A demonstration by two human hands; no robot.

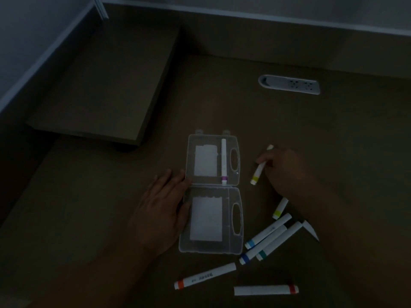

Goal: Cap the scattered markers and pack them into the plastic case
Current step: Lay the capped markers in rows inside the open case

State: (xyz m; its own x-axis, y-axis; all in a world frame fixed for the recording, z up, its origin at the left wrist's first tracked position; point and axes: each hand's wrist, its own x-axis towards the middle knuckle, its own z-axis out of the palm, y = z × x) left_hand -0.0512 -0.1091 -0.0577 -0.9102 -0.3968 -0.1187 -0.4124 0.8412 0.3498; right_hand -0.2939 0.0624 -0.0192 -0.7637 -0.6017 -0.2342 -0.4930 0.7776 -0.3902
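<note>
Clear plastic case [211, 194] lies opened flat near the middle of the dim brown desk [333, 134], its two halves hinged together, handles toward the right. The left hand [164, 203] rests flat against the case's left edge, fingers straight and close together, touching the rim at the hinge. The right hand [287, 170], just right of the case, curls its fingers around a yellow-banded marker [259, 171], held slanted with the banded end pointing down toward the desk.

Inside the far half lies one purple-banded marker [224, 162], along the handle side; each half also shows a white label. The near half holds no marker.

Loose on the desk toward the near right: a second yellow-banded piece [280, 208], partly hidden by the right forearm; three markers bunched together, light blue [268, 231], dark blue [262, 245] and green [279, 244]; and two orange-red-banded markers [204, 276] [265, 290] nearest the front edge. A power socket strip [289, 84] is set into the desk farther back.
</note>
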